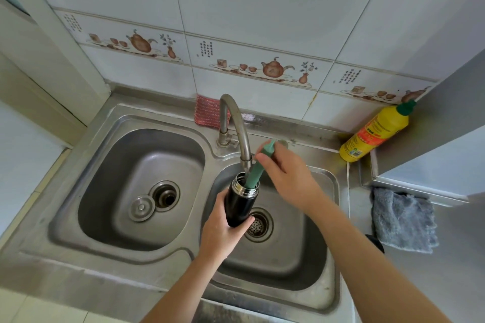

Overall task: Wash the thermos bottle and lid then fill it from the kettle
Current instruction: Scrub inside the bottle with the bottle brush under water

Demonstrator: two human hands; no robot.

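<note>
Black thermos bottle [241, 204]: held at centre frame over the right basin of a steel double sink [78, 165], tilted, steel-rimmed mouth open and directly under the spout of the curved faucet [237, 128]. Left hand [220, 231]: fingers clenched around the bottle's lower body, thumb across its base. Right hand [286, 178]: fingers grasping the upper handle of a green bottle brush [258, 168], lower end of brush sunk into the bottle's mouth. Right basin: strainer drain [259, 225] just behind the bottle's base. Left basin: open drain, with loose round drain plug [142, 208] lying beside it. Pink scouring pad [207, 111] propped against the tiled wall behind the faucet. Yellow detergent bottle [375, 134], green cap, leaning in the corner at right of frame. Grey cloth [404, 220] spread on the counter at right, below the detergent. Flow of water: could not be told.
</note>
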